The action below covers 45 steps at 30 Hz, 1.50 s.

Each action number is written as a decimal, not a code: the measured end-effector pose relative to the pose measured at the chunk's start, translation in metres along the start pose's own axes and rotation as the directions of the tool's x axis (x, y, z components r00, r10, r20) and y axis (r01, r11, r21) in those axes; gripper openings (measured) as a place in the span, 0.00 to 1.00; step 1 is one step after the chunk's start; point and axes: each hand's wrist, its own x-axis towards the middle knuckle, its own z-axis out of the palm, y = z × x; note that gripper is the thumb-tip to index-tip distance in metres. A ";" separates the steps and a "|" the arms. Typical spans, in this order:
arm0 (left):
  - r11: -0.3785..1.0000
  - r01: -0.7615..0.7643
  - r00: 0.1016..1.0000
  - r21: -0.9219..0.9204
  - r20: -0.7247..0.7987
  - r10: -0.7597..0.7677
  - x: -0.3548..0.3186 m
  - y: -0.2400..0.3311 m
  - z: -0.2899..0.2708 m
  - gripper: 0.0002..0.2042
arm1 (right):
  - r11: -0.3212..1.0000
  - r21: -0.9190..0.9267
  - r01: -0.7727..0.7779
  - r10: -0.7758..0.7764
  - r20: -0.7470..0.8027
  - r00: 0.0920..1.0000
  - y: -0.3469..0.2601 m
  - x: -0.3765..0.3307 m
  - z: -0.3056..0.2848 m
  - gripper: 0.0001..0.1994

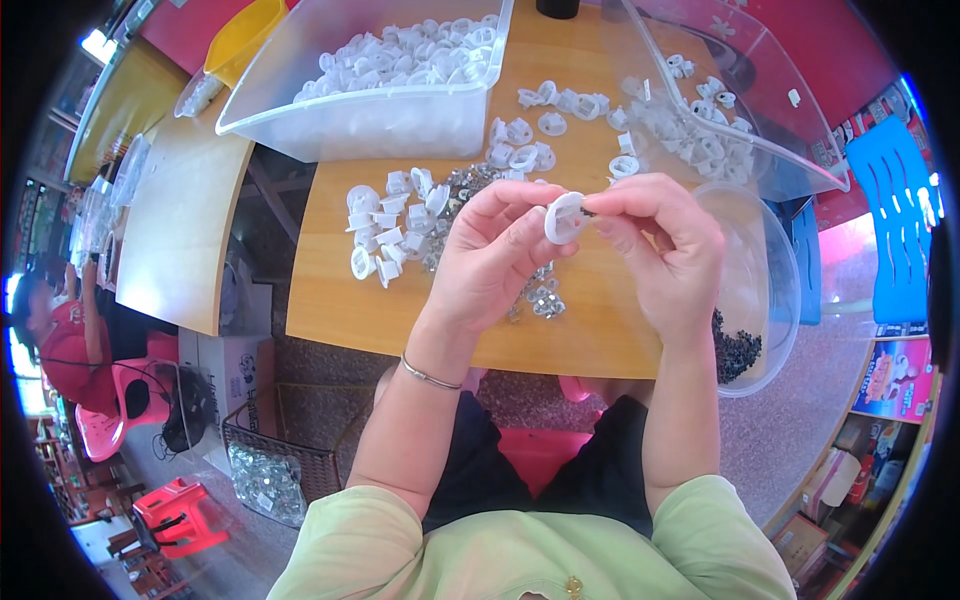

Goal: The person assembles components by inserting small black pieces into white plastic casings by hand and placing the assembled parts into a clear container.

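Left hand [490,255] pinches a white round plastic cap [565,217] between thumb and fingertips, cap held up edge-on above the wooden table [330,290], flat face turned toward the right hand [660,245]. Right hand's thumb and forefinger are pressed together on a small dark piece at the cap's right side, too small to tell what it is. So the cap sits just right of the left grip and just left of the right fingertips, touching both, its axis running roughly left-right between the 2 hands. Beneath the hands lies a heap of small shiny metal bits [540,295], loose white caps [390,225] to the left, a clear round bowl [770,260] with dark parts to the right, 2 clear bins [330,125] further back
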 end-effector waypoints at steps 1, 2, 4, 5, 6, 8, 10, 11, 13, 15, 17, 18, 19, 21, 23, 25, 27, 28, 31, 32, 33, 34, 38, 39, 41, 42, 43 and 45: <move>1.000 0.004 1.000 0.003 -0.002 -0.004 0.000 0.000 0.000 0.09 | 1.000 0.000 -0.001 0.001 0.000 1.000 -0.001 0.000 0.001 0.06; 1.000 0.004 1.000 0.003 -0.003 -0.004 0.000 0.000 -0.001 0.09 | 0.996 -0.079 0.032 -0.032 0.004 0.999 -0.004 0.001 0.001 0.06; 0.999 0.036 0.999 -0.002 -0.010 -0.036 0.000 0.001 -0.002 0.09 | 0.985 -0.158 0.065 -0.064 0.010 0.998 -0.005 0.001 0.003 0.06; 0.999 0.037 0.999 -0.003 -0.009 -0.037 0.000 0.001 -0.002 0.09 | 0.983 -0.169 0.071 -0.072 0.000 0.997 -0.004 0.001 0.003 0.06; 0.999 0.043 0.999 -0.005 -0.002 -0.043 0.000 0.001 -0.002 0.09 | 0.981 -0.180 0.078 -0.081 -0.010 0.997 -0.004 0.001 0.004 0.07; 0.999 0.049 0.999 -0.007 0.005 -0.049 0.000 0.001 -0.002 0.09 | 0.980 -0.181 0.078 -0.082 -0.015 0.997 -0.004 0.000 0.004 0.07; 0.999 0.051 0.999 -0.001 0.010 -0.051 0.000 0.001 -0.002 0.09 | 0.980 -0.182 0.077 -0.082 -0.019 0.996 -0.003 0.000 0.005 0.07; 0.999 0.051 0.999 -0.001 0.009 -0.051 0.000 0.000 -0.002 0.09 | 0.980 -0.184 0.077 -0.084 -0.027 0.996 -0.003 0.000 0.005 0.07; 0.998 0.056 0.998 -0.004 0.016 -0.055 0.000 0.000 -0.002 0.09 | 0.980 -0.185 0.077 -0.085 -0.036 0.996 -0.002 -0.001 0.006 0.07; 0.998 0.055 0.998 -0.008 0.011 -0.055 0.001 0.000 -0.001 0.08 | 0.980 -0.192 0.056 -0.064 -0.032 0.997 -0.003 -0.001 0.006 0.07; 0.999 0.053 0.999 -0.011 0.006 -0.053 0.001 0.000 0.000 0.08 | 0.977 -0.205 0.051 -0.059 -0.031 0.998 -0.004 -0.001 0.006 0.07; 0.998 0.054 0.998 -0.010 0.008 -0.054 0.001 -0.001 0.000 0.09 | 0.975 -0.219 0.046 -0.054 -0.030 0.998 -0.004 -0.001 0.006 0.07; 0.998 0.055 0.998 -0.010 0.009 -0.055 0.001 0.000 0.000 0.09 | 0.975 -0.219 0.046 -0.054 -0.030 0.998 -0.006 -0.001 0.006 0.07; 0.999 0.055 0.998 0.000 0.011 -0.055 0.001 0.000 -0.001 0.09 | 0.966 -0.258 0.032 -0.039 -0.020 0.999 -0.008 -0.001 0.006 0.06; 0.999 0.053 0.998 0.010 0.014 -0.053 0.000 -0.001 -0.001 0.09 | 0.963 -0.267 0.029 -0.033 -0.009 0.999 -0.011 -0.001 0.006 0.06; 0.998 0.038 0.999 0.042 -0.030 -0.036 -0.001 -0.002 0.000 0.09 | 0.961 -0.277 0.025 -0.026 0.002 1.000 -0.013 -0.001 0.005 0.06; 0.997 0.035 0.999 0.064 -0.005 -0.035 0.000 -0.002 -0.002 0.09 | 0.962 -0.272 -0.007 0.012 0.019 1.000 -0.014 -0.001 0.004 0.06; 0.996 0.033 0.999 0.086 0.020 -0.034 0.000 -0.002 -0.003 0.09 | 0.962 -0.272 -0.007 0.013 0.019 1.000 -0.014 -0.001 0.002 0.06; 0.990 0.059 0.998 0.130 0.014 -0.061 -0.001 -0.001 -0.003 0.09 | 0.963 -0.266 -0.046 0.062 0.054 0.997 -0.012 0.000 -0.002 0.06; 0.990 0.059 0.998 0.129 0.015 -0.062 -0.001 -0.001 -0.004 0.09 | 0.974 -0.203 -0.103 0.117 0.057 0.991 -0.010 0.000 -0.003 0.06; 0.991 0.068 0.998 0.116 0.011 -0.070 -0.001 -0.002 -0.005 0.09 | 0.977 -0.138 -0.161 0.171 0.064 0.983 -0.007 0.000 -0.003 0.07; 0.992 0.075 0.997 0.106 0.003 -0.076 -0.002 -0.002 -0.006 0.08 | 0.978 -0.135 -0.161 0.171 0.066 0.983 -0.004 -0.001 -0.001 0.07; 0.994 0.001 0.997 0.108 -0.071 0.006 0.001 -0.005 0.002 0.07 | 0.950 0.125 -0.288 0.286 0.030 0.958 0.005 -0.004 0.009 0.09; 0.994 -0.024 0.996 0.105 -0.081 0.033 0.001 -0.005 0.002 0.06 | 0.925 0.223 -0.308 0.306 0.043 0.951 0.007 -0.005 0.010 0.10; 0.993 -0.050 0.994 0.104 -0.094 0.060 0.002 -0.004 0.002 0.06 | 0.935 0.216 -0.279 0.280 0.030 0.960 0.013 -0.007 0.012 0.10; 0.992 -0.055 0.993 0.117 -0.094 0.066 0.002 -0.004 0.002 0.06 | 0.945 0.209 -0.251 0.253 0.018 0.967 0.014 -0.008 0.012 0.09; 0.990 -0.059 0.993 0.130 -0.095 0.071 0.002 -0.003 0.001 0.06 | 0.945 0.209 -0.252 0.254 0.018 0.967 0.014 -0.007 0.012 0.09; 0.975 -0.087 0.991 0.205 -0.084 0.106 0.002 -0.001 -0.001 0.07 | 0.967 0.095 -0.238 0.239 -0.001 0.971 0.012 -0.007 0.013 0.07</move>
